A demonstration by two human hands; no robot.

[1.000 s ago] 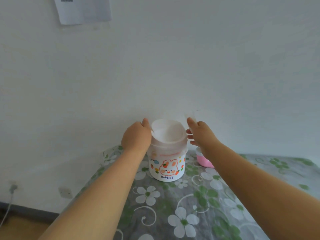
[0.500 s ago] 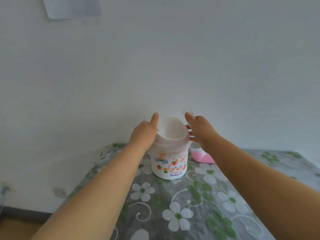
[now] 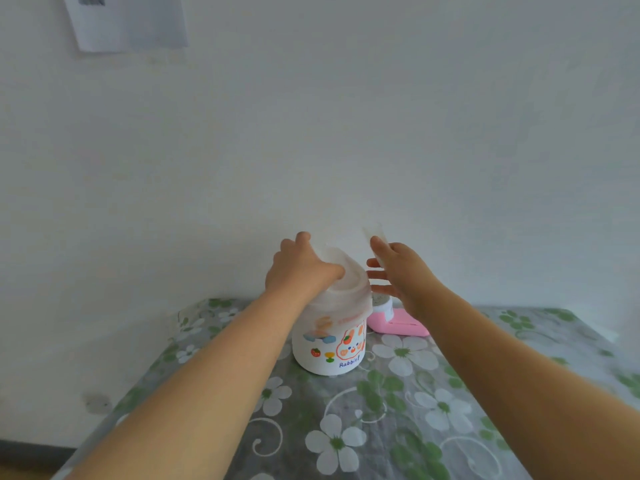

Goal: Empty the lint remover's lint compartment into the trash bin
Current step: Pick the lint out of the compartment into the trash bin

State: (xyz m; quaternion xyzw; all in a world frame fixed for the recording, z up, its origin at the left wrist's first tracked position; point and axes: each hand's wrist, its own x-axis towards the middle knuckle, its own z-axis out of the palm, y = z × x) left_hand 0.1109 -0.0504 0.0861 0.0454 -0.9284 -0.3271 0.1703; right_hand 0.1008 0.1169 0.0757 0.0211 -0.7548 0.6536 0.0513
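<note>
A small white trash bin (image 3: 329,355) with rabbit and fruit pictures stands on the table near the wall. A thin white liner bag (image 3: 346,282) covers its mouth. My left hand (image 3: 299,268) grips the liner at the bin's left rim, thumb inside the mouth. My right hand (image 3: 398,271) is at the right rim and pinches a raised translucent flap of the liner (image 3: 373,233) under its thumb, other fingers spread. The pink lint remover (image 3: 398,325) lies behind the bin to the right, partly hidden by my right wrist, with its pale end (image 3: 381,303) toward the bin.
The table (image 3: 398,427) wears a grey cloth with white flowers and green leaves. Its left edge drops to the floor, and its far edge meets a white wall. A paper sheet (image 3: 128,22) hangs on the wall at the upper left.
My left hand has slid up over the bin's rim, its thumb now inside the mouth. The right hand has lifted the liner flap a little higher. The lint remover has not moved.
</note>
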